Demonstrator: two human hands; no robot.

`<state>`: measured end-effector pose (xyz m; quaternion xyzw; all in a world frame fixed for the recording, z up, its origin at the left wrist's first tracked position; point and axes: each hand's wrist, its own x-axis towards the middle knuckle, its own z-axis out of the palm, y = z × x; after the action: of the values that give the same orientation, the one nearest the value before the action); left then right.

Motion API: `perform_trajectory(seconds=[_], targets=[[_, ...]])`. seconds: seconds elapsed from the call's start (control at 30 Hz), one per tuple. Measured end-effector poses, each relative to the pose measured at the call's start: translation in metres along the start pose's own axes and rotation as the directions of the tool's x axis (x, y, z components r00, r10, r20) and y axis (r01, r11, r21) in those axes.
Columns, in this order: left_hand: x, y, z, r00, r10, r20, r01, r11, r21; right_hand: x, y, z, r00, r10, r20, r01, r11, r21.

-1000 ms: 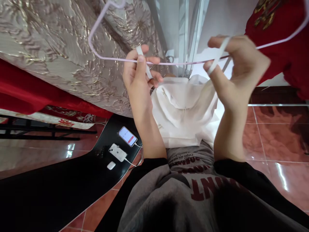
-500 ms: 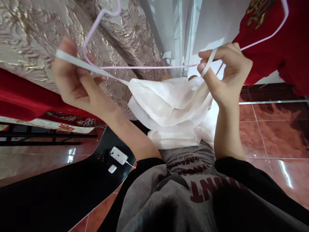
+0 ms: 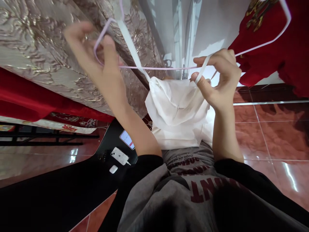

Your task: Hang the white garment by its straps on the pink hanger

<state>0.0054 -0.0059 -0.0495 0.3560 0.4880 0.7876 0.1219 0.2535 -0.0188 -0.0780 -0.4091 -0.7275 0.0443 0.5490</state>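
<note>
A pink clothes hanger (image 3: 159,68) spans the space between my hands. Around its lower left corner is my left hand (image 3: 103,64), blurred, with thumb and index finger apart and the other fingers curled at the bar. My right hand (image 3: 217,74) grips the bar further right, a white strap (image 3: 202,69) stretched across its thumb and forefinger. Another strap (image 3: 130,42) runs up to the hanger's left shoulder bend, where it is looped. From these straps hangs a white garment (image 3: 173,109) with a small tag at its neckline, its lower folds against my lap.
Pinkish embossed fabric (image 3: 48,48) hangs at the left, and red fabric (image 3: 265,42) on the right. A black table (image 3: 60,190) carries a white phone (image 3: 120,156) on a cable, a small white case (image 3: 113,169) and a lit screen (image 3: 127,139). Red floor tiles (image 3: 277,135) show beyond.
The left strap has come off my left fingers and now sits on the hanger's left shoulder. My left hand moved up and right; the right hand shifted slightly left.
</note>
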Motion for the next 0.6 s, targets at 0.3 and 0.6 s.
perform_trajectory(seconds=[0.3,0.6], targets=[[-0.05,-0.02,0.029,0.969,0.062,0.238,0.002,0.966,-0.26,0.001,0.016,-0.013,0.96,0.023,-0.28,0.013,0.992,0.126],[-0.055,-0.012,0.033,0.984,0.038,0.173,0.0,0.977,-0.215,0.038,0.058,-0.08,0.95,0.052,-0.309,-0.037,0.998,0.054]])
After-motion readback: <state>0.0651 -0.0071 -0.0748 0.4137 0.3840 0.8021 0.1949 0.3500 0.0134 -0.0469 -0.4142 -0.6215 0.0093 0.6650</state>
